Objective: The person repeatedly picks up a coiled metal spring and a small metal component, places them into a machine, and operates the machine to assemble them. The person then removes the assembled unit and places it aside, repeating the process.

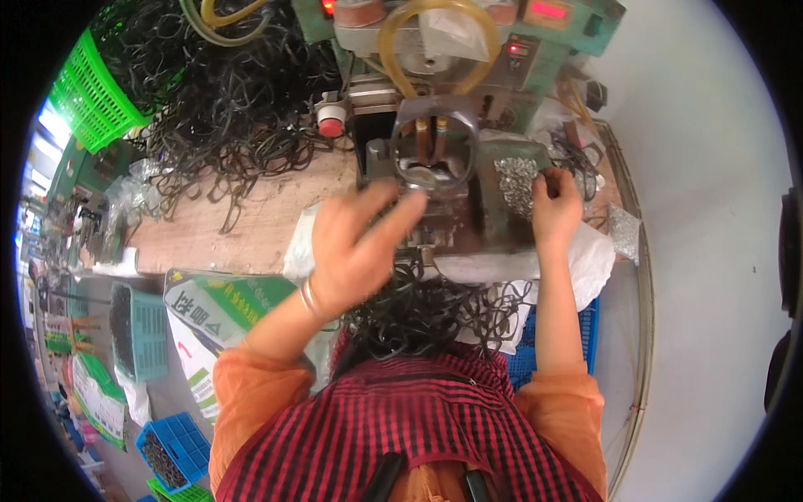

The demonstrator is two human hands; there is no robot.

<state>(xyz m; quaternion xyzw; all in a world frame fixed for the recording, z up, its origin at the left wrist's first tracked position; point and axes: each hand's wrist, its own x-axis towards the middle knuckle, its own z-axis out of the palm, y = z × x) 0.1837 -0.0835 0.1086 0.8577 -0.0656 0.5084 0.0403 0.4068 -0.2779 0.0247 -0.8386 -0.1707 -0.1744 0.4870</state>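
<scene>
My left hand (361,244) is smeared by motion, with its fingers apart and reaching over the front of a green bench machine (606,18). Its fingertips are near a metal ring-shaped frame (399,138), inside which stand two copper-coloured rods (441,138). Nothing shows in that hand. To the right, my right hand (558,209) has thumb and fingers pinched together at the edge of a tray (504,236) of small shiny metal parts (517,180). Whatever lies between those fingertips is too small to make out. A tangle of black loops (418,314) lies before my apron.
A big heap of black loops (234,92) covers the bench's back left, beside a green basket (96,96). A red button (331,127) sits left of the machine. Crates, one teal (150,335) and one blue (188,443), stand at lower left. A white wall (711,251) rises at right.
</scene>
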